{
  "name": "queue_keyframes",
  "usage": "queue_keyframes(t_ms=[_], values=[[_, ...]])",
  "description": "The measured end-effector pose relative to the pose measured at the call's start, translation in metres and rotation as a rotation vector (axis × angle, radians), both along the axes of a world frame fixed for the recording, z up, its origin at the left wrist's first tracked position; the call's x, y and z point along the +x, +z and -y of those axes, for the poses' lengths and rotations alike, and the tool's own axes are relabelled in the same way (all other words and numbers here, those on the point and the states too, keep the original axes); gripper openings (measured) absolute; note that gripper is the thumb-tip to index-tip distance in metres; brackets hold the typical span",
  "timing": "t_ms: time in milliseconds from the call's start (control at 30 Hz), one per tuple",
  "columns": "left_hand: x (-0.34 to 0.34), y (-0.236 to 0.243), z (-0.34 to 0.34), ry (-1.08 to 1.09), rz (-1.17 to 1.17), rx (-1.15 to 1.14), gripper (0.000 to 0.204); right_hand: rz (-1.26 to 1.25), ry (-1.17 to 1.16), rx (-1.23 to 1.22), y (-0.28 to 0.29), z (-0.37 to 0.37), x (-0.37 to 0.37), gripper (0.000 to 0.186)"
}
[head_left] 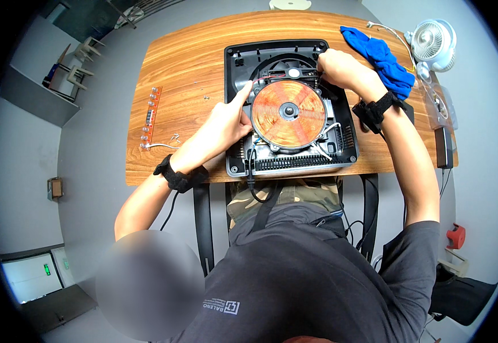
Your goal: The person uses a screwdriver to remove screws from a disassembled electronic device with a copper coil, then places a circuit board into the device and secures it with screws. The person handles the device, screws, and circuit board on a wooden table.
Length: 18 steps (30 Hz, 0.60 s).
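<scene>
From my side I watch the left hand (220,130) in the middle of the frame. Its thumb and fingers are spread at the left edge of the round copper coil (279,123); whether this grip is pressing on it, I cannot tell. The coil lies in the open black housing (234,83), which is on the wooden desk (183,60) at the upper centre. The right hand (338,67) is bent over the housing's upper right part; its fingertips are hidden, so I cannot say what that grip holds. A thin red wire (270,78) runs above the coil, near the left thumb. At the left of the desk I see an orange strip board (150,117), with small screws (175,137) near its lower end. At the upper right there lie a crumpled blue cloth (379,56) and a white fan (430,40).
</scene>
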<state>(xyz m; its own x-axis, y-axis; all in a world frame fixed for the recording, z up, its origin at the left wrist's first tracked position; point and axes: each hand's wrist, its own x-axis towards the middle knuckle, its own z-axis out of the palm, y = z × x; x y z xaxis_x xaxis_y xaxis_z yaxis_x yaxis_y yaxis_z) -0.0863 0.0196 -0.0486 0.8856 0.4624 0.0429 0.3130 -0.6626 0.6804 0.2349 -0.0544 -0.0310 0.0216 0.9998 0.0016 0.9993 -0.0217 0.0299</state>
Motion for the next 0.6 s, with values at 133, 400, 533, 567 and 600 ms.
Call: queue_keyframes(t_ms=[133,400,533,567,600], values=[[-0.0005,0.0014,-0.0019,-0.024,0.013,-0.012,0.091,0.019,-0.009,-0.018,0.0003,-0.0008,-0.0015,0.011],[0.0029,0.0047,0.0004,-0.043,-0.032,0.029,0.089,-0.001,0.006,-0.003,-0.0017,0.0002,0.0007,0.010],[0.0045,0.0035,0.0009,-0.060,-0.021,0.062,0.091,0.005,0.011,0.016,-0.0054,-0.0004,0.0046,0.011],[0.0051,0.0016,0.0015,-0.055,-0.026,0.103,0.091,0.001,0.013,0.018,-0.0052,-0.0002,0.0041,0.011],[0.0060,-0.0006,0.0027,-0.049,-0.032,0.143,0.091,-0.002,0.014,0.020,-0.0047,0.0000,0.0034,0.011]])
